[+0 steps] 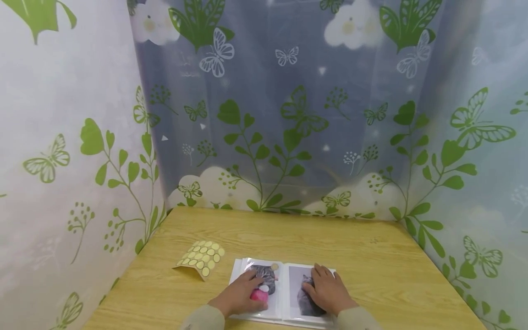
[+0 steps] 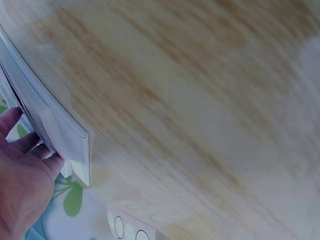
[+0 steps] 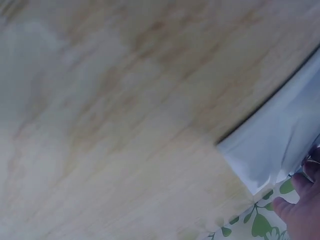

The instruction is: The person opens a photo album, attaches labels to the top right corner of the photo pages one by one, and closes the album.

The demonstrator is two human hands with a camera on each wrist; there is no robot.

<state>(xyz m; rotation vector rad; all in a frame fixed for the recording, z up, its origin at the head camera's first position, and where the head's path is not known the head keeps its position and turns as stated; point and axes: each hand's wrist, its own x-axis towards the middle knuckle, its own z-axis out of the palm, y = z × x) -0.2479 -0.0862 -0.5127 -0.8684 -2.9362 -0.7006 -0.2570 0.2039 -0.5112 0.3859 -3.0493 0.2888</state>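
A photo album [image 1: 284, 293] lies spread flat near the front of the table, with a picture in a clear sleeve on each side. My left hand [image 1: 241, 293] rests on the left page, over part of a picture of a grey striped cat [image 1: 265, 273] with a pink object [image 1: 260, 294]. On the right page, a picture of a grey cat [image 1: 306, 300] is partly covered by my right hand [image 1: 329, 289], whose fingers lie extended across it. In the left wrist view, the fingers touch the pages above the album's edge [image 2: 70, 127]. A small round sticker [image 1: 274, 266] sits at the left page's top.
Left of the album, a bent sheet of round yellow stickers [image 1: 202, 256] stands arched on the wooden table [image 1: 371, 247]. Printed curtains with leaves and butterflies enclose the table at the back [image 1: 264, 137] and on both sides.
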